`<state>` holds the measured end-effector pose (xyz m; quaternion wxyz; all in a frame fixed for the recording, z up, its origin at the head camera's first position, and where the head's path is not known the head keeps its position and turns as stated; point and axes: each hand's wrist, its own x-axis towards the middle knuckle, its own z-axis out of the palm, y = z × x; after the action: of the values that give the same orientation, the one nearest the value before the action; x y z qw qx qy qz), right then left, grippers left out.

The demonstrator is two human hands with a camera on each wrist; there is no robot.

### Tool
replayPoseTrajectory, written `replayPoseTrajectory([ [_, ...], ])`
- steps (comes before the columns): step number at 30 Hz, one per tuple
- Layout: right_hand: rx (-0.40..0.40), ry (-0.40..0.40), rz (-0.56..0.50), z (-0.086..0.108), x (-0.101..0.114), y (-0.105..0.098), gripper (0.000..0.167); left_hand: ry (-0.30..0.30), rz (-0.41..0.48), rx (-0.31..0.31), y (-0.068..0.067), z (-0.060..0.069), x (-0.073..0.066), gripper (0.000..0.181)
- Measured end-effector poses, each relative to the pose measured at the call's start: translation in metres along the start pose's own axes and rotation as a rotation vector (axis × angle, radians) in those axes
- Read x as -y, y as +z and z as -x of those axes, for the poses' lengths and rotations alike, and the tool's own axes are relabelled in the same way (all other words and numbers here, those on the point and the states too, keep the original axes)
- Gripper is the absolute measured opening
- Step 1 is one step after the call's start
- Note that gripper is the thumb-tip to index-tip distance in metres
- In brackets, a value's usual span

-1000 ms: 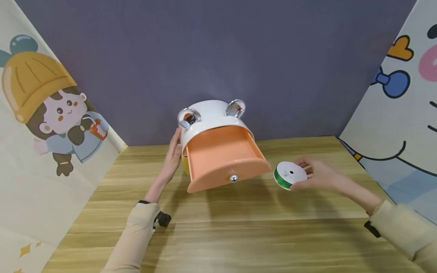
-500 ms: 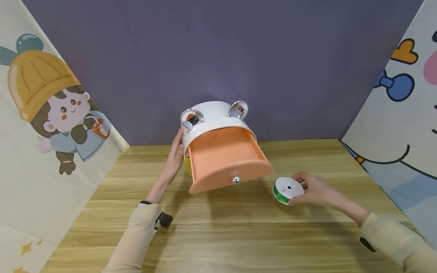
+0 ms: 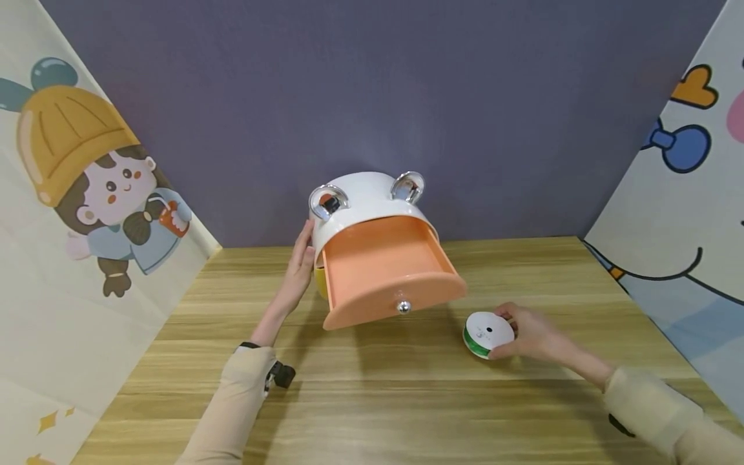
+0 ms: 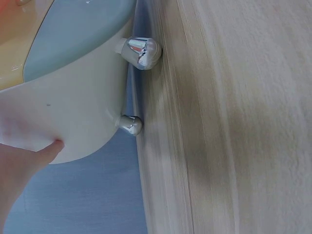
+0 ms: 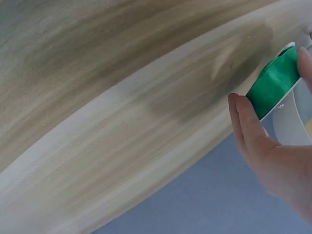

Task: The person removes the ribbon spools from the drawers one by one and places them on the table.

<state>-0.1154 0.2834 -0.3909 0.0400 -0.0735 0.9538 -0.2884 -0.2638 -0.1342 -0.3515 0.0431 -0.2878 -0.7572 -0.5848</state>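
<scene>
The right hand (image 3: 531,336) has a narrow grip, holding the green ribbon spool (image 3: 484,334) between thumb and fingers. The spool is just right of the pulled-out peach drawer (image 3: 383,248), over the desk (image 3: 383,407). The left hand (image 3: 296,270) isn't squeezing anything; it rests flat against the white box (image 3: 366,190). I'd pinch the spool snugly so the ribbon can't unroll, and press the box gently so it won't slide.

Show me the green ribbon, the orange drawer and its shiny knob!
Green ribbon (image 5: 276,84): right wrist view, on its wound side.
Orange drawer (image 3: 383,250): head view, on its inside floor.
Shiny knob (image 3: 403,307): head view, on its round front.
</scene>
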Motion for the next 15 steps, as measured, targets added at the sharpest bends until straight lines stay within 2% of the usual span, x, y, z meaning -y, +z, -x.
replayPoseTrajectory([
  [4, -0.012, -0.033, 0.020, 0.000, -0.002, 0.005, 0.081, -0.004, 0.003, -0.001, 0.001, 0.000, 0.000, 0.057],
  [15, -0.056, -0.054, 0.100, -0.001, -0.001, 0.012, 0.083, 0.016, -0.001, -0.021, 0.001, 0.000, 0.000, 0.054],
])
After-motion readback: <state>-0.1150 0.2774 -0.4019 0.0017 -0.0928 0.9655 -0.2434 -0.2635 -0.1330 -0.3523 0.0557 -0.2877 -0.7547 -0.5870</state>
